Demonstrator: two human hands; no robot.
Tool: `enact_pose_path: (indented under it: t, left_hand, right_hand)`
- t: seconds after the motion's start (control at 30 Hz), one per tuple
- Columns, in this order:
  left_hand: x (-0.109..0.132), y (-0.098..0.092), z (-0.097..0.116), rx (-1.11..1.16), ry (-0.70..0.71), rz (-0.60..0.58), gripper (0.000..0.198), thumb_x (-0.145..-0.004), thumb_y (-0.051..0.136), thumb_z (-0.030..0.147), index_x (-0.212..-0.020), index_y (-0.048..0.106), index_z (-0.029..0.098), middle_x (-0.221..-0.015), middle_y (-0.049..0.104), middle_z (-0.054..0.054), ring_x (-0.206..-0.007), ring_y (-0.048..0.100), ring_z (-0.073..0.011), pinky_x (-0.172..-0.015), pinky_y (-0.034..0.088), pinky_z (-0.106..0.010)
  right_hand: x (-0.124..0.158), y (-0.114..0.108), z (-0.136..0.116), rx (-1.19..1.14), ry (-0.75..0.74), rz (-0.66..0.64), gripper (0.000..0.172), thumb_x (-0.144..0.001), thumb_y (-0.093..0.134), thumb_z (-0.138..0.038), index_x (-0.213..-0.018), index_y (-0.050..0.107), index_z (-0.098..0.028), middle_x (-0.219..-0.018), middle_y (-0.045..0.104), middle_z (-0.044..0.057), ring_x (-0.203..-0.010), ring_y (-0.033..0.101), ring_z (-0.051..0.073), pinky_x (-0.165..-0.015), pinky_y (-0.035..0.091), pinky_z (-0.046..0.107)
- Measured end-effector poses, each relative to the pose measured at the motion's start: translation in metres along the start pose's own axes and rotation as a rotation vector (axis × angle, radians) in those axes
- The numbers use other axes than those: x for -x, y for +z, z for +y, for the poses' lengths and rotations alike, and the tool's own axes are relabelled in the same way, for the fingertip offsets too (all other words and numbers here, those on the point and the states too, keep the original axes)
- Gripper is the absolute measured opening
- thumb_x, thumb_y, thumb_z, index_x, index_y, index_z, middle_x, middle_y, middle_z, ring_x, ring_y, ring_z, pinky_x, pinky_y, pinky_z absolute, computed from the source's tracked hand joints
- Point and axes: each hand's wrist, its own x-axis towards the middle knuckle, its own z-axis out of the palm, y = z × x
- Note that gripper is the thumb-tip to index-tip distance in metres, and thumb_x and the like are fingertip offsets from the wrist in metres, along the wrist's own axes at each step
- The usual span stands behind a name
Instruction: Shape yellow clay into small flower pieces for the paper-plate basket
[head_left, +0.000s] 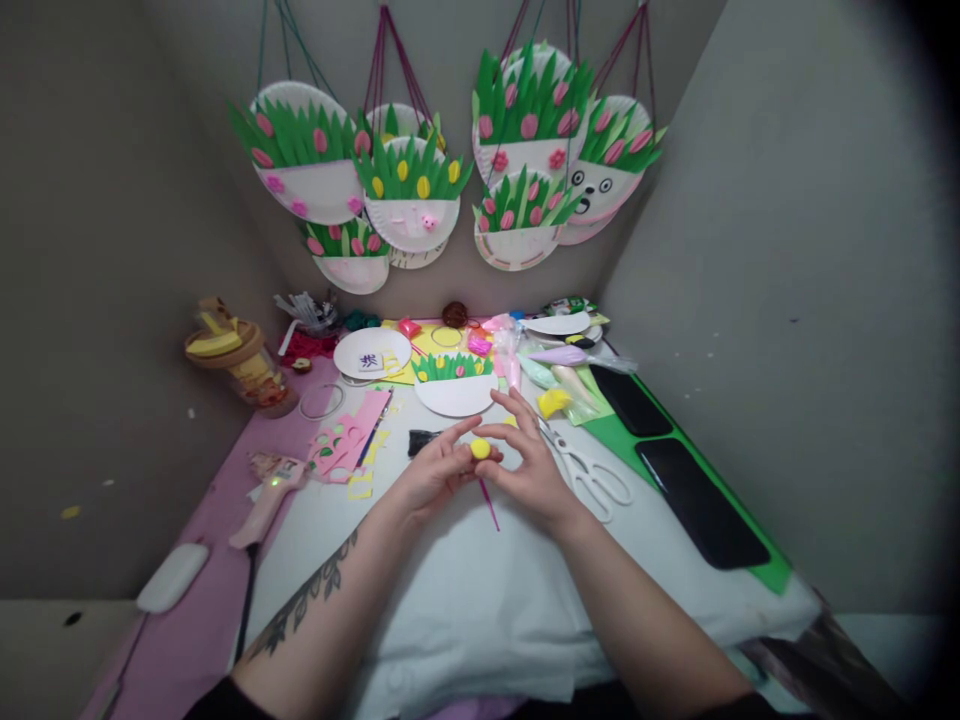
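Observation:
A small rounded yellow piece [480, 449], perhaps soft clay, sits at the fingertips above the middle of the white-covered table. My left hand [439, 470] grips it from the left, its thumb and fingers closed about it. From the other side my right hand [538, 472] curls its thumb and index finger around the same piece, other fingers raised. Beneath the hands a thin purple stick [490, 506] points towards me; its upper end is hidden. Just beyond lies a half paper plate [456, 398] with green paper grass and yellow flowers. A small black packet [423, 441] is left of the fingers.
White scissors [589, 470] and two dark phones [701, 500] lie on the right. At left are pink paper with cut-outs [349, 440], a glue gun [274, 495] and a lidded cup [251, 365]. Clay bags [577, 390] stand behind; plate baskets [412, 215] hang above.

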Motion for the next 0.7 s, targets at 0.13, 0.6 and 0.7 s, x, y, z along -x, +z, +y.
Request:
enact_pose_path:
  t: [0.13,0.6,0.7]
  left_hand:
    - [0.0,0.0,-0.001,-0.006,-0.002,0.014,0.06,-0.075,0.072,0.027,-0.13,0.048,0.02,-0.105,0.066,-0.01,-0.099,0.064,-0.0206,-0.085,0.045,-0.029]
    - [-0.003,-0.003,0.019,0.101,0.122,0.219,0.045,-0.072,0.073,0.016,-0.114,0.058,0.022,-0.102,0.068,-0.004,-0.088,0.068,-0.0162,-0.068,0.054,-0.022]
    - [-0.007,-0.012,0.027,0.232,0.218,0.379,0.022,-0.077,0.066,0.013,-0.098,0.063,0.018,-0.101,0.068,-0.003,-0.083,0.068,-0.0119,-0.063,0.054,-0.017]
  right_hand:
    - [0.0,0.0,0.001,0.009,-0.007,0.006,0.02,-0.074,0.068,-0.026,-0.093,0.066,-0.025,-0.143,0.041,0.007,-0.141,0.019,0.029,-0.112,0.022,0.052]
    - [-0.007,-0.021,0.027,-0.079,0.16,0.265,0.026,-0.081,0.057,-0.037,-0.1,0.062,-0.021,-0.111,0.06,0.01,-0.106,0.055,0.023,-0.091,0.043,0.039]
    - [-0.005,-0.024,0.027,0.099,0.341,0.038,0.019,-0.08,0.057,-0.033,-0.068,0.061,-0.02,-0.072,0.061,0.002,-0.072,0.057,0.017,-0.066,0.043,0.028]
